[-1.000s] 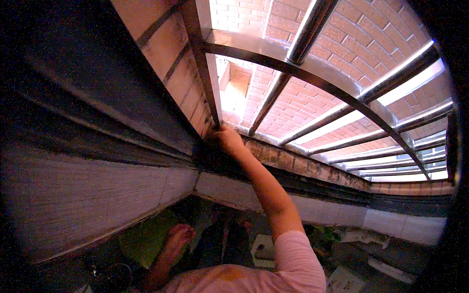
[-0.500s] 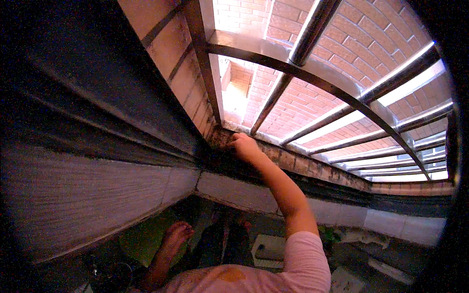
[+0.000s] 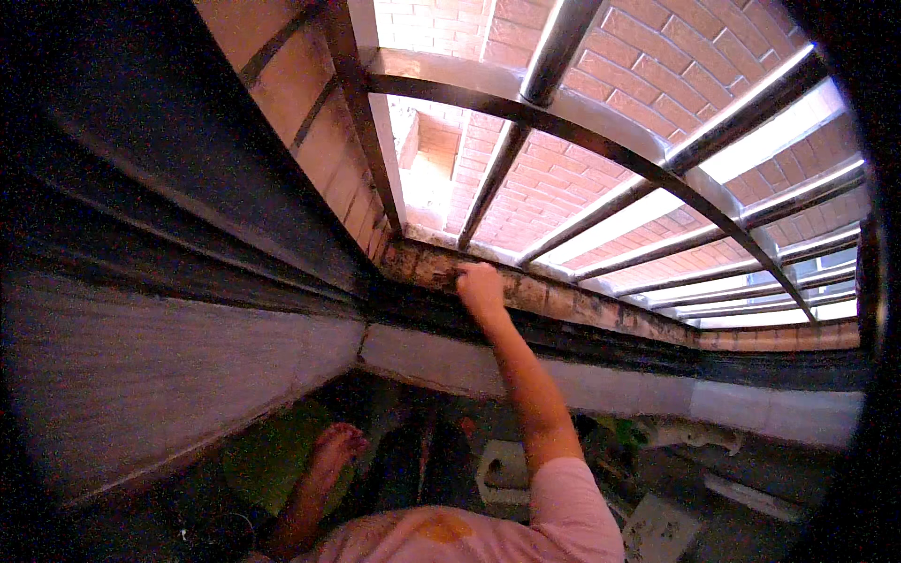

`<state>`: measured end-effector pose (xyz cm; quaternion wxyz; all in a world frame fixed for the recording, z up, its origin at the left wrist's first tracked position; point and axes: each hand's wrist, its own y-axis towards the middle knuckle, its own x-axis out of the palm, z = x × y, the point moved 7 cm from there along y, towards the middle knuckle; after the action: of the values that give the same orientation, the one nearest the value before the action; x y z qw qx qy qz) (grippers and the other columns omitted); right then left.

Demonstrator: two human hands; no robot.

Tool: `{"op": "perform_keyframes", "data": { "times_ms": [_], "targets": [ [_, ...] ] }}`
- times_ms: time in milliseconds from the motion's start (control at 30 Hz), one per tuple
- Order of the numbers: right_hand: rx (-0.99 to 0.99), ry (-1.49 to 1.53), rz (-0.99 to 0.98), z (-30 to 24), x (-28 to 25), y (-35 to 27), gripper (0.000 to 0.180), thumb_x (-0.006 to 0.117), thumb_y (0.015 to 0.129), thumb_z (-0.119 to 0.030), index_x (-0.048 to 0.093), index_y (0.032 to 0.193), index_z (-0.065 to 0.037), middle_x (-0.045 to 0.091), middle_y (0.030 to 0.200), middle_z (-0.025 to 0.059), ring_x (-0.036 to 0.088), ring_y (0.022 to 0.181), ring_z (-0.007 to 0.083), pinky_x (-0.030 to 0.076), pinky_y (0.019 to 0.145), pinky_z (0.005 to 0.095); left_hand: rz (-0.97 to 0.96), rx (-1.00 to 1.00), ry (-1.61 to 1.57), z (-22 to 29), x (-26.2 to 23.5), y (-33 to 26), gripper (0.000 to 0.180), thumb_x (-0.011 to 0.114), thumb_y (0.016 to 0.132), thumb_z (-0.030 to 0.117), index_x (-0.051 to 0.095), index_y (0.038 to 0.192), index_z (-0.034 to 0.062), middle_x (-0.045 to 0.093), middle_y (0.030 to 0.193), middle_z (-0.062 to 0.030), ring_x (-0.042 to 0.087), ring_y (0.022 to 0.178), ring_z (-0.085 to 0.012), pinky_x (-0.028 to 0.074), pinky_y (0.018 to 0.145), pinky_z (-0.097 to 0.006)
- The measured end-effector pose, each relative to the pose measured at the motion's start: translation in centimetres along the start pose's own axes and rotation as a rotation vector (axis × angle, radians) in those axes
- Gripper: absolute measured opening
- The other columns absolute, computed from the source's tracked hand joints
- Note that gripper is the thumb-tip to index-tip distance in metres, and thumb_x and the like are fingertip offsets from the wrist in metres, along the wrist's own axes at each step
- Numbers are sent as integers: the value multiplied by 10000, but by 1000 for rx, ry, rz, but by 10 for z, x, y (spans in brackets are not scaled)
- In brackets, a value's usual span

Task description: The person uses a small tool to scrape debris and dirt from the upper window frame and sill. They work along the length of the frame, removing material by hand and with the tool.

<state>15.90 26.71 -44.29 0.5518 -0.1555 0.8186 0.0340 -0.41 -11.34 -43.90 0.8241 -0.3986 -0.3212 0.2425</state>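
My right hand [image 3: 481, 287] reaches out to the stained ledge [image 3: 540, 293] below the barred window, close to its left corner. Its fingers are closed at the ledge's surface. A dark, streaky patch shows beside the fingertips; whether it is a small held thing or grime on the ledge, I cannot make out. Low in the dim area, to the left of my body, hangs my left hand [image 3: 336, 448]. Poor light blurs its fingers, and nothing can be seen in it.
Metal window bars [image 3: 587, 122] curve across the upper right, with a brick wall [image 3: 657, 56] beyond them. A dark slanting surface [image 3: 188, 188] fills the left, above pale tiles [image 3: 188, 385]. Below lie a pale box-like thing [image 3: 504, 472] and some green leaves [image 3: 619, 432].
My right hand has moved along the ledge, away from the left corner. The view has shifted slightly, and my left hand stays low in about the same place.
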Motion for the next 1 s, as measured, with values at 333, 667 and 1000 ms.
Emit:
{"op": "perform_keyframes", "data": {
  "times_ms": [333, 667, 1000],
  "targets": [
    [-207, 93, 130, -91, 35, 37, 133, 525, 711, -128, 628, 788, -95, 547, 873, 159, 555, 788, 324, 472, 630, 402, -47, 82, -49, 21, 11, -10, 116, 502, 816, 68, 534, 921, 34, 576, 911, -108, 572, 857, -247, 461, 805, -397],
    [123, -157, -52, 7, -14, 2, 152, 513, 709, -129, 630, 778, -61, 577, 767, 188, 576, 747, 353, 479, 649, 415, 21, 52, -101, -1, -22, -7, 109, 522, 807, 80, 555, 898, 29, 589, 874, -109, 579, 833, -257, 469, 767, -382],
    [-135, 188, -523, -18, 27, 23, 411, 513, 663, -132, 567, 1063, -52, 580, 1002, 179, 545, 951, 313, 416, 857, 349, -14, 46, -103, 11, -6, -9, 112, 497, 816, 61, 541, 911, 22, 578, 901, -111, 570, 859, -265, 457, 811, -405]
  ]
}}
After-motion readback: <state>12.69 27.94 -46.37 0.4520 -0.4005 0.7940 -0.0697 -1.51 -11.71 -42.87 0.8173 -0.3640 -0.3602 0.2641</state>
